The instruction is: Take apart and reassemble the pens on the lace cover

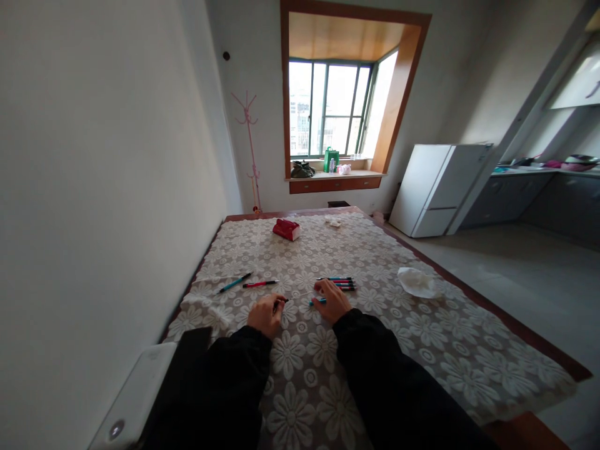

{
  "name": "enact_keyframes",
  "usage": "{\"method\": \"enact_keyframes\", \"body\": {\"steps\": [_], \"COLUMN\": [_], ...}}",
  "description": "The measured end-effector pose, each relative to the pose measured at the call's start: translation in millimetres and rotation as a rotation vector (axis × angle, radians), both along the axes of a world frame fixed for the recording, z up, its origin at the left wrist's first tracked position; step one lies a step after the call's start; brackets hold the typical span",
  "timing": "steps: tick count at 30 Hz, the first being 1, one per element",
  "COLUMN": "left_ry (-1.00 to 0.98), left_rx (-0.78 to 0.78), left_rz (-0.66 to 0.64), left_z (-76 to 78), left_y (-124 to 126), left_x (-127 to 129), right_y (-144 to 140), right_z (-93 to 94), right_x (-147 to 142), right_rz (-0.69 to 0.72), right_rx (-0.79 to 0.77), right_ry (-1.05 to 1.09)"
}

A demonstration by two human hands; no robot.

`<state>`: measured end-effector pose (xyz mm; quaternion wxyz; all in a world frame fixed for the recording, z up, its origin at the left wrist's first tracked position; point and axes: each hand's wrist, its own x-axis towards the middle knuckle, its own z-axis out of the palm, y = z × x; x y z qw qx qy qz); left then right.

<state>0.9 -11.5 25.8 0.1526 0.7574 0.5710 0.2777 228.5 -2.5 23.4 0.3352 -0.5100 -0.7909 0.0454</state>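
Observation:
My left hand (265, 314) is closed, its fingers pinching a dark pen-like piece (285, 300) that is mostly hidden. Across a small gap, my right hand (334, 301) curls with thumb and fingers around a blue pen (317, 302); only its end shows. Several blue and red pens (344, 283) lie side by side just behind the right hand, which partly covers them. Beyond my left hand, a teal pen (235, 283) lies slanted and a red pen (260, 284) with black ends lies beside it. A thin pale line between my hands is too faint to name.
A patterned lace tablecloth (309, 406) covers the table. Toward the far end sits a red tissue pack (285, 229), with a crumpled white scrap (333, 221) nearby. White crumpled paper (419, 283) lies at the right. A wall borders the left side; a white device (135, 394) stands lower left.

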Motion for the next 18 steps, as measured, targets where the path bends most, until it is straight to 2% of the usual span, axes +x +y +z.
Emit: {"method": "enact_keyframes", "body": {"steps": [5, 10, 12, 15, 18], "left_ry": [-0.032, -0.024, -0.009, 0.012, -0.009], "left_rx": [0.04, 0.035, 0.026, 0.028, 0.019], "left_rz": [-0.169, -0.284, -0.265, -0.137, -0.009], "left_z": [1.3, 5.3, 5.7, 3.5, -0.3], "left_y": [-2.6, -6.4, -6.1, -2.9, 0.9], "left_x": [3.5, 6.3, 5.7, 3.1, 0.3], "right_y": [-7.2, -8.9, -8.6, -7.5, -6.1], "right_z": [-0.2, -3.0, -2.4, -2.7, -6.3], "right_x": [-10.5, -16.1, -15.3, -13.7, -13.6], "right_rz": [0.215, 0.206, 0.16, 0.094, 0.127], "right_rx": [0.055, 0.0, -0.006, -0.02, -0.042], "right_ry": [-0.104, -0.177, -0.193, -0.193, -0.2]}}
